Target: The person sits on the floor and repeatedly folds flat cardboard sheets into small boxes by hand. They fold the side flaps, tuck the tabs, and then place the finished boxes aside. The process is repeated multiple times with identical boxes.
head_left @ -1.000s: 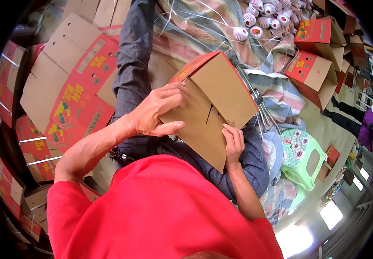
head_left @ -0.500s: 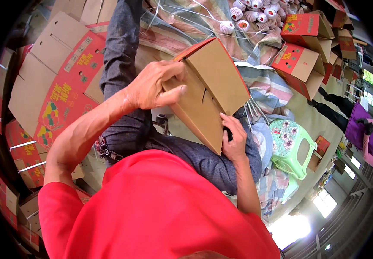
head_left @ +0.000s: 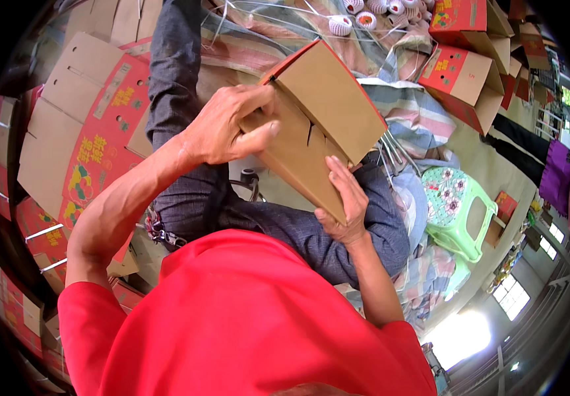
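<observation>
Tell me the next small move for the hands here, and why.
I'd probably have the right hand press the lower brown flap closer against the larger brown panel: that hand already lies on the flap's near end, the left hand is at its far end, and a dark slit shows beside their seam.

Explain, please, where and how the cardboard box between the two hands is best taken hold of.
I would grip the cardboard box by its red-trimmed edge, coming from the picture's right. That edge looks long, nearly straight and uncovered, while the left hand is at the upper-left side and the right hand covers the lower corner.
</observation>
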